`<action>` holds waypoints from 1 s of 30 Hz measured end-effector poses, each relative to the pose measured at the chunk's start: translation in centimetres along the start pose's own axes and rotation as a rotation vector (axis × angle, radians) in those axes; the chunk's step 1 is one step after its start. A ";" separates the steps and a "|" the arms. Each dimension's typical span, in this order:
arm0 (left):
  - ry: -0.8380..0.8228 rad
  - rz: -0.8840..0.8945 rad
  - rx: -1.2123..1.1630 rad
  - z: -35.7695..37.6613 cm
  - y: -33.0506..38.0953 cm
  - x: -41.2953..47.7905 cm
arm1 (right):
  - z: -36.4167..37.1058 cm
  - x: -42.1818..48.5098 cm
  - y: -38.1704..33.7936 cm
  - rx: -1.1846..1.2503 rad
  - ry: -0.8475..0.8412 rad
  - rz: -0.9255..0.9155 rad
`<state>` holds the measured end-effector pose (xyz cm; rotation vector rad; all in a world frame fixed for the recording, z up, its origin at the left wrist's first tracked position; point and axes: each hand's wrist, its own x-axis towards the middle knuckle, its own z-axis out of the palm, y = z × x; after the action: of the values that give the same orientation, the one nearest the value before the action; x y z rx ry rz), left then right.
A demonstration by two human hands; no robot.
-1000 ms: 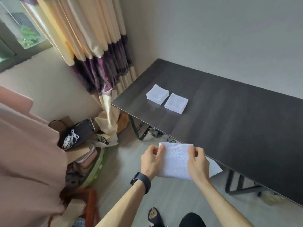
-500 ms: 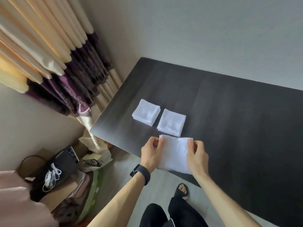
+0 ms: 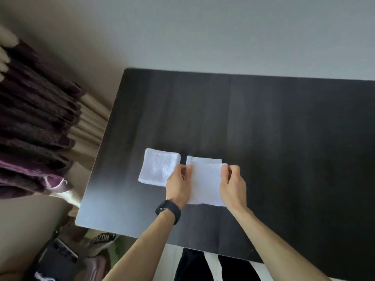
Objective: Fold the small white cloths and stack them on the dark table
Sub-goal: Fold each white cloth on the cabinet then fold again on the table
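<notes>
One folded cloth [image 3: 203, 159] lies under the held cloth [image 3: 206, 185] that left hand [image 3: 178, 186], right hand [image 3: 233, 185] fingers [image 3: 224, 169] pinch.

home room, purple-and-cream curtain [image 3: 38, 126], dark table [image 3: 284, 138] by plain wall, floor clutter

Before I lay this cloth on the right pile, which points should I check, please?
1. Left hand pinches the held cloth: ok.
2. Right hand pinches its other side: ok.
3. The held cloth is over the right pile: ok.
4. Its edges line up with that pile: cannot tell.
5. Left pile lies apart from it on the dark table: ok.
</notes>
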<state>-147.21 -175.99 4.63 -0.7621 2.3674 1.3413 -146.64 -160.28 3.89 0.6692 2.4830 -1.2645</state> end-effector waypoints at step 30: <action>-0.072 0.165 0.460 0.8 -1.6 6.1 | 5.9 4.4 2.0 -0.274 0.255 0.108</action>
<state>-151.19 -177.76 0.05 -0.3850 2.5798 0.8045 -149.14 -162.81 -2.83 0.9248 2.7097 -0.8225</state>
